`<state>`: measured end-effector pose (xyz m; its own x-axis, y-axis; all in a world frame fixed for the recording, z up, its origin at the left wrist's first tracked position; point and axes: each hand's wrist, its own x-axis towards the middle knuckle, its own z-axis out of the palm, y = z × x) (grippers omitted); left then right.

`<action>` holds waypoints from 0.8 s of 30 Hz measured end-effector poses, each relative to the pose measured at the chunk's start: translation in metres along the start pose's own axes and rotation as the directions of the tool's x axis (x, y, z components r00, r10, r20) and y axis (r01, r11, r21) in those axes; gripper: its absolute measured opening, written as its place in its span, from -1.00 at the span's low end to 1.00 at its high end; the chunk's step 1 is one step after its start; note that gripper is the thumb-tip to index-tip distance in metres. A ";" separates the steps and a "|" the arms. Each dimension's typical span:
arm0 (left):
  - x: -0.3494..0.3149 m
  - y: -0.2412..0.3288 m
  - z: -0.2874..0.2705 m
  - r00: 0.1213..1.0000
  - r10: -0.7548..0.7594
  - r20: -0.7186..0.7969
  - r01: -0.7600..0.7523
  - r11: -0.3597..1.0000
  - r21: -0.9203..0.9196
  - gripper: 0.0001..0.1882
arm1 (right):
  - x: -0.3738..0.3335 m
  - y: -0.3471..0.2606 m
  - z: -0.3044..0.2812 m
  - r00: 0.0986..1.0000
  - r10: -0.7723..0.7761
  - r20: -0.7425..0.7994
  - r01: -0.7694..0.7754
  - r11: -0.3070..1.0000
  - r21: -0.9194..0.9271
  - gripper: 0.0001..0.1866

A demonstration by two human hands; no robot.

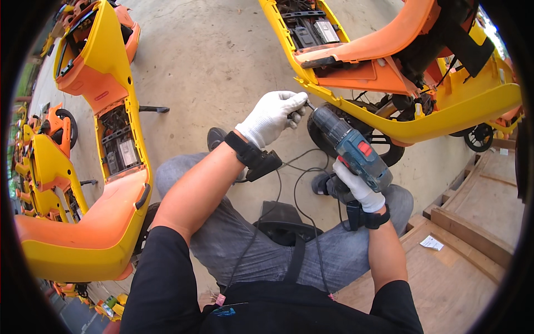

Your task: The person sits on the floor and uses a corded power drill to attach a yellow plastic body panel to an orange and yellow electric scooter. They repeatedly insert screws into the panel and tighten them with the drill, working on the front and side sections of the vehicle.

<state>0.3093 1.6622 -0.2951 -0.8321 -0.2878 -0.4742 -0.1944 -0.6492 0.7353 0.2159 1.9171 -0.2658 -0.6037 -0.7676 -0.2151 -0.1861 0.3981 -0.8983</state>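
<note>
A cordless drill (359,153), teal and black with a red switch, is gripped in my right hand (359,186), which wears a white glove. Its black chuck (332,123) points up and left. From the chuck a short dark bit (311,105) reaches to the fingertips of my left hand (275,118). That hand, also in a white glove, is closed, with thumb and forefinger pinched at the bit's end. A small dark piece shows among its curled fingers, too small to name. Both wrists carry black straps with small black devices.
A yellow and orange scooter body (467,114) stands right of the drill, over a black wheel (384,145). Another scooter (128,145) stands at the left, with more behind it. Black cables (297,172) hang across my lap. Wooden boards (467,267) lie at the lower right.
</note>
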 end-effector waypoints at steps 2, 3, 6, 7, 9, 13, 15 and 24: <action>0.001 -0.003 -0.002 1.000 0.006 0.014 -0.006 1.000 -0.016 -0.78 | 0.002 0.001 0.000 0.994 -0.111 0.023 0.112 0.991 -0.074 -0.74; 0.002 -0.005 -0.003 1.000 -0.002 0.016 0.003 1.000 -0.021 -0.79 | 0.006 -0.006 -0.001 0.987 -0.157 0.046 0.161 0.982 -0.097 -0.71; 0.003 -0.007 -0.003 1.000 -0.020 0.016 0.020 0.999 -0.037 -0.81 | 0.012 -0.001 0.000 0.961 -0.265 0.078 0.275 0.944 -0.183 -0.64; 0.002 -0.007 -0.002 1.000 -0.019 0.013 0.020 0.999 -0.043 -0.82 | 0.012 -0.002 0.000 0.962 -0.259 0.082 0.270 0.946 -0.181 -0.65; 0.001 -0.007 -0.001 1.000 -0.011 0.017 0.012 0.998 -0.055 -0.82 | 0.010 -0.009 -0.001 0.964 -0.240 0.115 0.258 0.948 -0.185 -0.66; 0.001 -0.007 -0.001 0.999 0.017 0.039 -0.015 0.998 -0.062 -0.82 | 0.002 0.003 0.002 0.993 0.075 0.086 -0.092 0.973 0.213 -0.71; 0.001 -0.007 -0.001 0.999 0.024 0.030 -0.022 0.998 -0.050 -0.82 | 0.003 -0.011 -0.002 0.965 0.155 0.211 -0.234 0.872 0.429 -0.62; -0.001 -0.006 0.007 0.998 0.060 -0.022 -0.061 0.998 -0.032 -0.78 | 0.006 -0.005 -0.003 0.895 0.155 0.418 -0.433 0.526 0.732 -0.56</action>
<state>0.3080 1.6715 -0.2955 -0.8304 -0.3421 -0.4397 -0.1266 -0.6527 0.7469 0.2107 1.9124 -0.2614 -0.2453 -0.8352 -0.4922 0.7309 0.1742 -0.6599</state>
